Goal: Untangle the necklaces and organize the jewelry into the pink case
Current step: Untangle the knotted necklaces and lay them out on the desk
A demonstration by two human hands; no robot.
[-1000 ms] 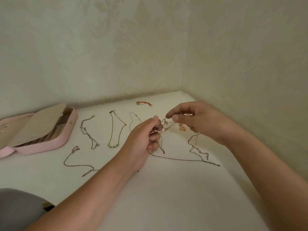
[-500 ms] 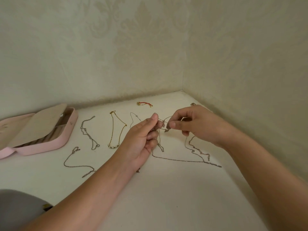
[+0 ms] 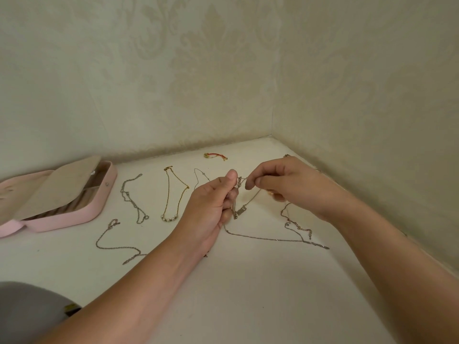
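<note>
Head view: the case (image 3: 96,212) sat open at nine o'clock on the table (image 3: 248,306), near the back wall, a beige flap covering part of its compartments. At three o'clock of it lay a silver chain (image 3: 134,199), and at six o'clock of that a second silver chain (image 3: 111,245) in a loose curve. Next came a gold chain (image 3: 173,194) with pale beads at its near end, then a thin chain (image 3: 200,173) partly hidden behind your left hand. A red bracelet (image 3: 215,156) lay at twelve o'clock, near the back wall. All of these lay apart from one another, outside the case.

Your left hand (image 3: 211,209) was near the centre, fingers curled and thumb pressed to forefinger, pinching the knot (image 3: 239,183) of tangled chains. A small tag (image 3: 241,210) showed below the knot, just beside your left fingers. Your right hand (image 3: 293,184), at three o'clock of the knot, pinched a strand between thumb and forefinger, the other fingers curled under. A long chain (image 3: 273,240) ran from under your left hand across the table toward four o'clock, meeting a rose chain (image 3: 298,225) below your right wrist.
</note>
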